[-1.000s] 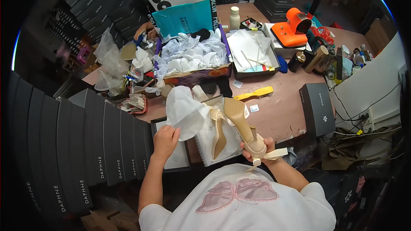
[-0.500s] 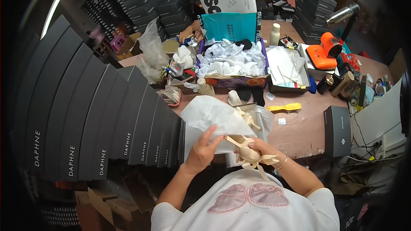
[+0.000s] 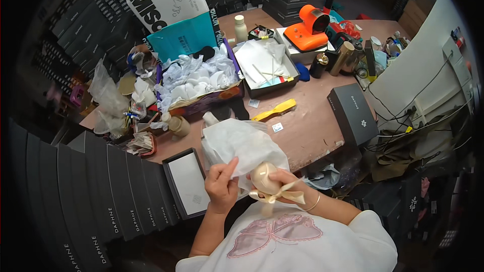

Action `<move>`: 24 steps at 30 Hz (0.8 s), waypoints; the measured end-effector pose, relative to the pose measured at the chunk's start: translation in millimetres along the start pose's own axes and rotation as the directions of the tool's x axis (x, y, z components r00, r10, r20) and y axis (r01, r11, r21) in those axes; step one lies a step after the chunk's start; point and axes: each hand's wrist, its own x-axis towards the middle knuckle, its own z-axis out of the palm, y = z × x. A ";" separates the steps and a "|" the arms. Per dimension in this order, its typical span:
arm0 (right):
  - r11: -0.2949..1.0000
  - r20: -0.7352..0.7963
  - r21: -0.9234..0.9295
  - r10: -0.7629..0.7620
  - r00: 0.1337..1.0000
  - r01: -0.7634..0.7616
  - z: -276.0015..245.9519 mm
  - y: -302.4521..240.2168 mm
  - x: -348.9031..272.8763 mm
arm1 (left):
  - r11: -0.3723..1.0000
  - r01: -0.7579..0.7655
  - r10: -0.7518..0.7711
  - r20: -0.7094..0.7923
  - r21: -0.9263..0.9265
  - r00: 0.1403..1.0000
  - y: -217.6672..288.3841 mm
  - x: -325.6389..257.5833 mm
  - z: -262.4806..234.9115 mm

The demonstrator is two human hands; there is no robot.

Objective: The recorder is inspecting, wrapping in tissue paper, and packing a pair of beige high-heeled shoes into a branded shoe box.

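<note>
Counter beyond right hand. Paper ahead of left hand, edge pinched in its fingers; pinch lightly, avoid tears. Shoe in right hand, fingers curled round. Ribbon nearside: keep unsnagged.

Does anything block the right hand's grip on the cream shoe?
Nothing visible does: the right hand grasps the cream shoe directly. The white tissue spreads beyond, with the left hand at its near edge.

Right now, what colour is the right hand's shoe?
The shoe is cream, seen best in the head view.
</note>
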 end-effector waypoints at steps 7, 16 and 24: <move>0.886 -0.094 -0.106 -0.462 0.882 0.452 -115.1 -32.4 -10.5 | 0.910 -0.330 0.389 0.244 -0.252 0.888 35.0 12.6 114.2; 0.787 -0.300 -0.539 -0.513 0.804 0.301 -227.1 -102.6 -36.4 | 0.947 -0.075 0.252 0.576 -0.313 0.777 44.8 -20.5 183.9; -0.707 0.162 -0.677 -0.413 0.896 -0.203 -351.3 -64.9 -42.6 | 0.407 0.874 -0.894 0.312 0.264 0.322 -132.8 -54.3 119.0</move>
